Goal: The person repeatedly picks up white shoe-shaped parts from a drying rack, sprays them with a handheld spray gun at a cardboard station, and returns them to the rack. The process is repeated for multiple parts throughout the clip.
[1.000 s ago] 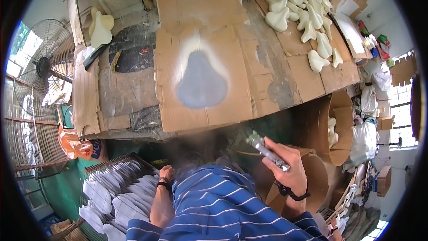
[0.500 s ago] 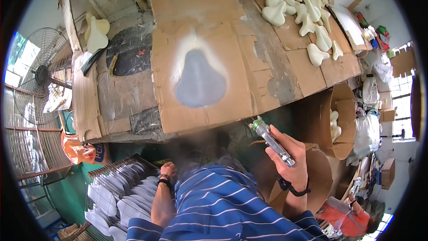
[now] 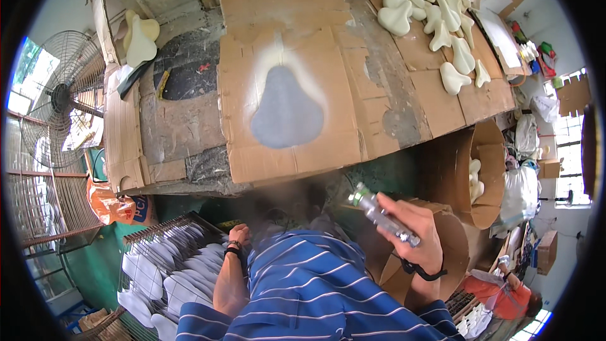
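My right hand (image 3: 413, 230) is wrapped round a metal spray gun (image 3: 386, 218) with a green front end, held off the table's front edge and pointing up and left. Low beside my body hangs my left hand (image 3: 240, 235), fingers curled in and nothing showing from it, close to a wire rack (image 3: 189, 220). On the cardboard sheet (image 3: 246, 164) is a grey, saddle-shaped piece (image 3: 287, 110), narrow end away from me. A whitish sprayed halo surrounds it; whether it is a raised part or a flat shape I cannot tell.
Cream saddle-shaped foam pieces (image 3: 463, 57) are heaped at the far right. Two more (image 3: 141, 41) lie at the left, near a large fan (image 3: 61, 98). Grey pieces (image 3: 189, 278) fill the rack. Cardboard drums (image 3: 489, 180) stand at right; a person in red (image 3: 505, 297) is beyond.
My right hand has drawn the spray gun slightly down and to the right, away from the table edge. My left hand stays low at my side. The view has shifted a little.
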Motion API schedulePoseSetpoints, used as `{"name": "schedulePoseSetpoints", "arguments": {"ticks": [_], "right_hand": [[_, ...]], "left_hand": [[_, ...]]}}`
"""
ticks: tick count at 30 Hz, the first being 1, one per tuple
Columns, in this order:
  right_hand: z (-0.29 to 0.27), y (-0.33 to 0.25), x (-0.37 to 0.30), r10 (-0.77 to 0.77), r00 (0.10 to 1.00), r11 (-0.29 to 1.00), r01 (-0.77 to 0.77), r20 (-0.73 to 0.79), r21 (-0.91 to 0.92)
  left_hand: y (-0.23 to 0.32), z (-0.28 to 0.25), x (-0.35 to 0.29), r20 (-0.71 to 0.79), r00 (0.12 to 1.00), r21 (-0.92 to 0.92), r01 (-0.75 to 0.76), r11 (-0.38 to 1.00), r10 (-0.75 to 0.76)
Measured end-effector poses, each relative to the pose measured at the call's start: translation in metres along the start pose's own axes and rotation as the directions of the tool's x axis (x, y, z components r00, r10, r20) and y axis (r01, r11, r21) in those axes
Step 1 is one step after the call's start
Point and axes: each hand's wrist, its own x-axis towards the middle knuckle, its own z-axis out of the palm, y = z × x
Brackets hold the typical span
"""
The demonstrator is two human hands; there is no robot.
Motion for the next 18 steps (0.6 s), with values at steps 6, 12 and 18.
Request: {"name": "schedulePoseSetpoints", "arguments": {"ticks": [6, 12, 18], "right_hand": [[-0.008, 0.002, -0.010, 0.044, 0.997, 0.999, -0.046, 0.069, 0.030], [0.001, 0.013, -0.024, 0.037, 0.999, 0.997, -0.039, 0.030, 0.061], [-0.002, 0.018, -0.033, 0.156, 0.983, 0.987, -0.151, -0.098, 0.055]], "left_hand": [[0.019, 0.005, -0.005, -0.008, 0.998, -0.008, -0.057, 0.998, 0.057], [0.071, 0.022, -0.018, 0.009, 0.959, -0.036, -0.283, 0.958, 0.283], [0.176, 0.074, -0.029, -0.040, 0.829, 0.078, -0.554, 0.829, 0.557]]}}
